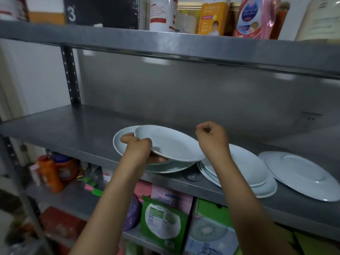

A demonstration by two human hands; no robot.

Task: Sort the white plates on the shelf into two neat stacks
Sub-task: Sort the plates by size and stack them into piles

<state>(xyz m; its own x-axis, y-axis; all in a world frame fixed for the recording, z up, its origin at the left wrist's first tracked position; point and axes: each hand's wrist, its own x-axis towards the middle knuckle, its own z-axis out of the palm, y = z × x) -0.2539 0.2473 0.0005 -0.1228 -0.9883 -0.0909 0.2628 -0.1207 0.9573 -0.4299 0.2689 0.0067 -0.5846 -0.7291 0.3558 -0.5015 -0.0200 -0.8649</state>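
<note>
Plates, white glazed ceramic: stiff, smooth, breakable; grip at rim. Top plate (169, 142) pinched by left hand (137, 150) above left pile (165, 169) on steel shelf (73, 133). Right hand (211, 138) fisted, holding nothing, right of it.

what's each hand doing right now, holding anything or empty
Left hand: grips the rim of the top plate on the left pile.
Right hand: fingers curled, holding nothing.

One head-worn wide-angle view only; it faces forward and slightly down, close to the grey metal shelf (73, 126); both forearms reach in from below.
</note>
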